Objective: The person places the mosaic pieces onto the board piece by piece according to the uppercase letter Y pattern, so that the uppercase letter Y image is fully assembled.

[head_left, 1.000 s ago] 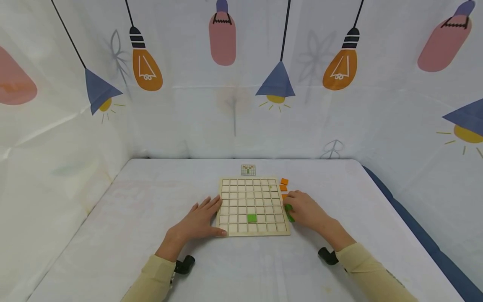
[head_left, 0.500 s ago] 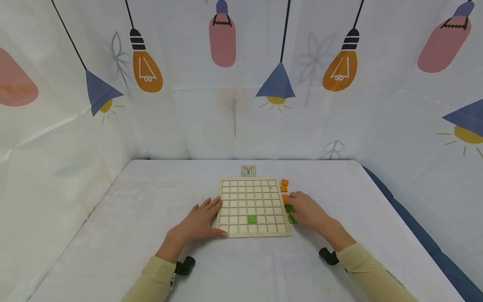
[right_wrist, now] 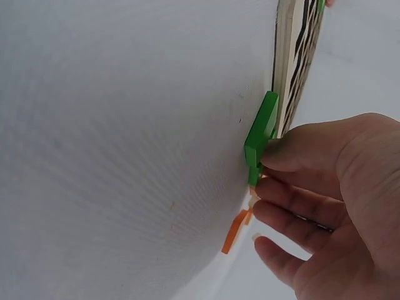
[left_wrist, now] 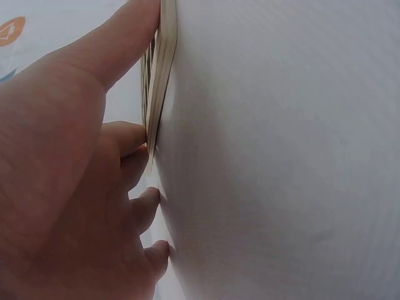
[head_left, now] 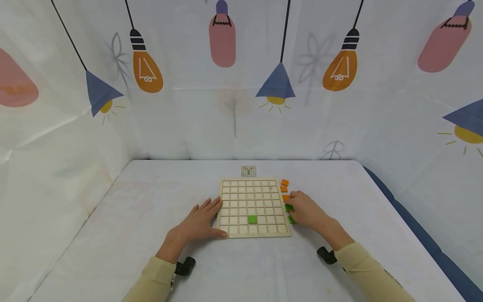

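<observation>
A pale wooden grid board lies on the white table, with one green square tile in a cell of its second row from the front. My left hand rests at the board's left side, fingers spread, and its thumb lies at the front left corner. On the right side, my right hand has thumb and forefinger around a green tile beside the board. Nearer to me, another green tile overlaps the thumb tip in the right wrist view. The other fingers are loosely bent.
Behind the right hand, several orange tiles line the board's right edge. A small pattern card with a coloured grid lies past the board's far edge. A white curtain printed with lamps hangs behind the table.
Beside my right hand, the two green tiles have come apart, the nearer one showing slightly closer to me. Both hands stay almost where they were.
</observation>
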